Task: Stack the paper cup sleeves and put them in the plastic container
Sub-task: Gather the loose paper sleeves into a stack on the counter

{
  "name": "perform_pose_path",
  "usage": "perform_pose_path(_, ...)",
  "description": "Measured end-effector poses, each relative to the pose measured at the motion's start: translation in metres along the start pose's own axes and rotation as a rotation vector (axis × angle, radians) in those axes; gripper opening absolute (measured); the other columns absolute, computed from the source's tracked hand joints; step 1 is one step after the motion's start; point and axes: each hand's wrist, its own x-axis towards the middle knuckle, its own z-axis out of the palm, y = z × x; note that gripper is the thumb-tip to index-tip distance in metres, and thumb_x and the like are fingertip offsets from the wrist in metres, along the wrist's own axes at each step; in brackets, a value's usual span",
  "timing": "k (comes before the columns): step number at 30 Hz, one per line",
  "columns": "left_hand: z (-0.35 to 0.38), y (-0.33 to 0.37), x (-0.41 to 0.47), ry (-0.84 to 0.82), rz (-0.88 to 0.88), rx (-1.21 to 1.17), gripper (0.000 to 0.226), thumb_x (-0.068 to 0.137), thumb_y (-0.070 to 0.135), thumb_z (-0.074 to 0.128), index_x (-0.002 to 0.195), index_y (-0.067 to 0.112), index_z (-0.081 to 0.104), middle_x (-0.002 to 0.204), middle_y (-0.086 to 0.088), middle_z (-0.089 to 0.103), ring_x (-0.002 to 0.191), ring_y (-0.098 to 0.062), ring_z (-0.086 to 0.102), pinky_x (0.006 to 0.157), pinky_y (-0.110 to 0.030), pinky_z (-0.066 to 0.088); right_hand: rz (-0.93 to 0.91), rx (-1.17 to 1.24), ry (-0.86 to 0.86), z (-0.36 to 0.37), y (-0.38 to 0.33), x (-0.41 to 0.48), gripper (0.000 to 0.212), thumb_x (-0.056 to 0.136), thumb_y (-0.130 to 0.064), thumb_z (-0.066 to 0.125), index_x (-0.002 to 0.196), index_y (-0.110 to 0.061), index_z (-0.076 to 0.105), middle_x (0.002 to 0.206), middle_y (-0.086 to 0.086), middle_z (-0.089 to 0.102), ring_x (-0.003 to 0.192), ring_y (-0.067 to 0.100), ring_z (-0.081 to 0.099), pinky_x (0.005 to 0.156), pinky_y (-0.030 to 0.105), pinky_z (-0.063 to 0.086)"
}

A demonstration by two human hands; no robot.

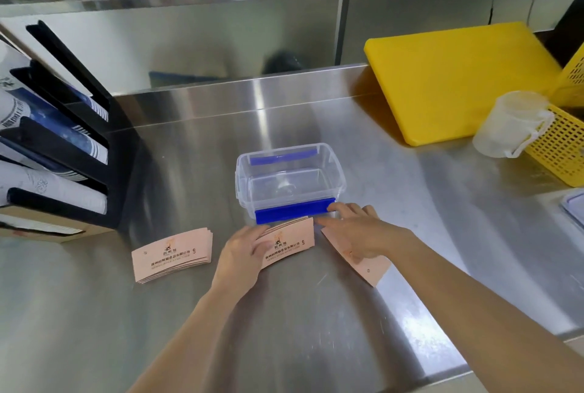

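A steel counter (300,313) fills the view, with a steel backsplash and a shelf above it. The things on that shelf are cut off at the top edge: clear tubs on the left, wooden boards on the right, none seen whole. A dark smudge reflected in the backsplash is too blurred to read.

At the left edge a black rack (72,139) holds paper cups lying on their sides; its left part runs out of frame. To the right, a yellow cutting board (458,82) leans against the backsplash, and near it a cloudy plastic jug (508,127) touches a yellow mesh basket (565,146), which is cut off by the right edge.

In the middle stands a clear plastic container (289,180) with blue clips, lid off, nothing inside it.

All the cup sleeves lie flat on the counter, just in front of the container. One stack of sleeves (172,253) sits apart on the left, untouched. The left hand (245,250) rests on the left end of the middle stack (290,240), fingers laid over it; whether it grips or only presses is unclear. The right hand (357,231) lies spread and flat over the right sleeves (366,266), hiding most of them, its fingertips reaching the middle stack's edge and the container's blue clip.
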Motion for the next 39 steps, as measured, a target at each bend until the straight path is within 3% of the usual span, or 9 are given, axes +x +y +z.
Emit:
perform_pose_path(13,-0.002,-0.001,-0.007,0.01,-0.009,-0.009,0.025,0.088,0.015,0.055,0.112,0.016,0.062,0.103,-0.008,0.064,0.098,-0.025,0.057,0.084,-0.032,0.043,0.087,0.006,-0.107,0.004,0.006,0.01,0.087,0.051,-0.038,0.085,0.12,-0.019,0.037,0.114,0.003,0.039,0.106,0.023,0.038,0.084,0.029,0.028)
perform_pose_path(16,-0.002,-0.001,-0.007,0.031,-0.029,-0.018,0.025,0.087,0.014,0.055,0.111,0.016,0.063,0.102,-0.008,0.064,0.097,-0.024,0.057,0.082,-0.03,0.041,0.082,0.181,-0.157,0.004,0.002,0.009,0.053,0.057,-0.026,0.085,0.094,-0.018,0.047,0.092,-0.002,0.048,0.079,0.016,0.049,0.066,0.027,0.041)
perform_pose_path(18,-0.003,-0.001,-0.007,0.039,-0.047,-0.037,0.025,0.087,0.013,0.055,0.111,0.017,0.063,0.103,-0.008,0.064,0.097,-0.024,0.057,0.083,-0.029,0.041,0.057,0.276,-0.119,0.0,-0.001,0.007,0.037,0.064,-0.018,0.08,0.072,-0.02,0.044,0.074,-0.006,0.047,0.059,0.011,0.044,0.051,0.023,0.035)
perform_pose_path(24,-0.007,-0.005,-0.003,0.055,-0.107,-0.067,0.025,0.088,0.015,0.055,0.112,0.017,0.063,0.108,-0.005,0.064,0.1,-0.02,0.056,0.084,-0.025,0.037,-0.032,0.762,0.002,-0.014,-0.01,0.006,0.036,0.078,-0.011,0.071,0.103,-0.034,0.059,0.079,0.008,0.061,0.083,0.021,0.065,0.071,0.032,0.052)
perform_pose_path(26,-0.008,-0.005,-0.002,0.058,-0.105,-0.067,0.026,0.087,0.013,0.056,0.112,0.016,0.063,0.108,-0.005,0.064,0.099,-0.02,0.055,0.084,-0.025,0.037,0.004,0.84,0.104,-0.013,-0.012,0.006,0.014,0.078,-0.011,0.071,0.082,-0.023,0.066,0.089,0.013,0.07,0.079,0.023,0.067,0.072,0.033,0.055)
perform_pose_path(29,-0.008,-0.006,-0.002,0.052,-0.102,-0.074,0.028,0.087,0.008,0.052,0.112,0.016,0.063,0.109,-0.005,0.063,0.097,-0.019,0.053,0.085,-0.025,0.036,0.086,0.95,0.203,0.001,-0.015,0.007,0.026,0.078,-0.003,0.067,0.061,-0.015,0.05,0.07,0.012,0.067,0.05,0.018,0.059,0.049,0.026,0.053)
perform_pose_path(36,-0.01,-0.005,-0.007,-0.022,-0.028,-0.094,0.026,0.086,0.02,0.057,0.112,0.017,0.061,0.104,0.003,0.063,0.1,-0.012,0.057,0.084,-0.018,0.041,0.127,1.047,0.25,0.024,-0.04,0.013,0.022,0.083,-0.002,0.061,0.072,-0.01,0.044,0.07,0.006,0.063,0.05,0.007,0.059,0.052,0.02,0.053)
perform_pose_path(38,-0.01,-0.006,-0.006,-0.048,-0.014,-0.059,0.03,0.083,0.016,0.061,0.113,0.018,0.06,0.103,0.006,0.06,0.097,-0.009,0.054,0.076,-0.006,0.038,0.098,0.956,0.246,0.023,-0.047,0.013,0.022,0.081,-0.01,0.065,0.098,-0.012,0.05,0.084,-0.001,0.058,0.065,0.005,0.056,0.058,0.015,0.048)
perform_pose_path(39,-0.01,-0.006,-0.006,-0.055,-0.014,-0.06,0.03,0.083,0.014,0.061,0.113,0.018,0.06,0.102,0.007,0.059,0.096,-0.008,0.054,0.074,-0.002,0.037,0.07,0.931,0.253,0.024,-0.048,0.014,0.042,0.08,-0.011,0.067,0.117,-0.016,0.046,0.094,-0.004,0.054,0.075,0.005,0.054,0.068,0.014,0.046)
